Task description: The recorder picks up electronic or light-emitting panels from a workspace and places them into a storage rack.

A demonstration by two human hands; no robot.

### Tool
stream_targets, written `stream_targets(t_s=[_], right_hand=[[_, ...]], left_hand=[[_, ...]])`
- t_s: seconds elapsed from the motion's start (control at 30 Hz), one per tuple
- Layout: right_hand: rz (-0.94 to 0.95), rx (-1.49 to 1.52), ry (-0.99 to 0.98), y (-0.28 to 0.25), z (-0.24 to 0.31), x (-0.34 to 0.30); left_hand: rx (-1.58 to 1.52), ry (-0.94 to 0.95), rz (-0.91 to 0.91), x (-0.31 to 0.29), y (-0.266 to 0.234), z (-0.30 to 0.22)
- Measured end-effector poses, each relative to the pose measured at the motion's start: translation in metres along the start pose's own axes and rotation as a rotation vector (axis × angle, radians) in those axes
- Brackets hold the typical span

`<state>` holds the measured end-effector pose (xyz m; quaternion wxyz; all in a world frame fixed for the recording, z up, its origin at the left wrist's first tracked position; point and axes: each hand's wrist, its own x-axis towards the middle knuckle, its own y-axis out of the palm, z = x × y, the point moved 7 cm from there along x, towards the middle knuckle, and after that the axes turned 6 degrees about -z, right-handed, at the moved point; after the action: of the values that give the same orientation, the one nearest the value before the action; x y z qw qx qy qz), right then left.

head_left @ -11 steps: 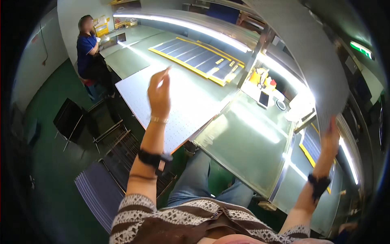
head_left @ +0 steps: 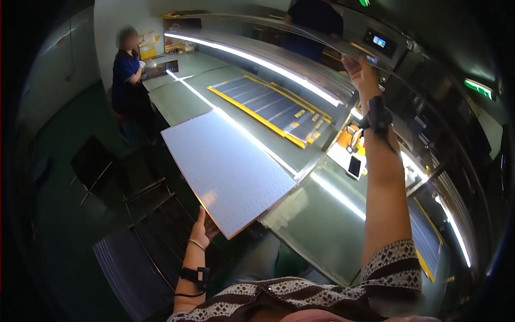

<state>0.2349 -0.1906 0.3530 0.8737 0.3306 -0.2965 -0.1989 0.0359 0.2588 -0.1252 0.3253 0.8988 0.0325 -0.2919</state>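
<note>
A large pale board dotted with small holes (head_left: 230,166) lies across the near edge of the workbench, its front corner sticking out. At its lower left edge is my left hand (head_left: 200,229), with the thumb up along the rim and the fingers under it. My right arm reaches far forward and up. The right hand (head_left: 362,75) is raised above the lamp hood, fingers bent at a thin edge near the shelf top; what they grip is hard to make out. Behind the board lies a dark striped panel with yellow edging (head_left: 268,107).
Strip lights (head_left: 257,64) run above the bench. A phone (head_left: 354,165) lies by small items under the right arm. Another person (head_left: 129,75) stands at the far left end. A chair (head_left: 94,166) and a rack of dark sheets (head_left: 129,263) are at left below.
The big grey sheet in my right hand no longer shows before me. My right hand moved up and inward; my left came down from above the board to its edge.
</note>
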Motion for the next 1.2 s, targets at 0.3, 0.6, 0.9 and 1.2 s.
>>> stream_targets(t_s=[0.3,0.6,0.9,1.2], right_hand=[[1.020,-1.578,-0.139,-0.054,-0.190,-0.172],[0.847,-0.860,0.937,-0.051,-0.248,-0.330],[1.072,-1.255,0.198,0.011,-0.349,-0.452],[1.160,-1.318,0.201,-0.012,-0.389,-0.535]], left_hand=[[-0.243,0.288,0.135,0.018,-0.004,-0.001],[-0.218,0.279,0.294,-0.016,-0.090,-0.012],[0.043,0.253,-0.847,-0.028,-0.306,0.093],[0.000,-0.569,-1.051,-0.214,-0.308,0.309]])
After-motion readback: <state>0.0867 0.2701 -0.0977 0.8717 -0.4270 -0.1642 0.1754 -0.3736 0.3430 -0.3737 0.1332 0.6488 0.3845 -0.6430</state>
